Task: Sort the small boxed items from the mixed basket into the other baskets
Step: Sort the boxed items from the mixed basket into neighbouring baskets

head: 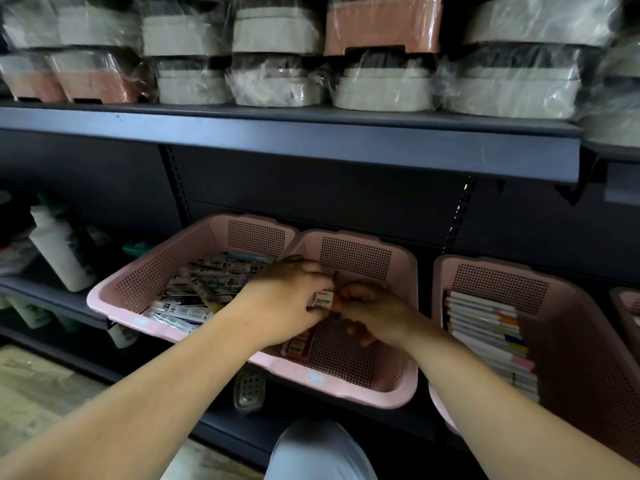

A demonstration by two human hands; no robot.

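Observation:
Three pink perforated baskets stand side by side on a dark shelf. The left basket [149, 282] is full of mixed long boxed items. The middle basket [353, 358] holds a few small boxes [299, 344] on its floor. Over the middle basket my left hand [287, 299] grips a small white box [323, 300] with a printed label. My right hand [370, 311] meets it from the right, fingers curled and pinching the box's right end. The right basket [571, 341] holds a neat row of flat white boxes [491, 337].
An upper shelf [311, 136] juts out above the baskets, loaded with plastic-wrapped tubs. A white bottle [60, 251] and other bottles stand to the left. A fourth pink basket [628, 306] shows at the far right edge. My knee [318, 452] is below the shelf.

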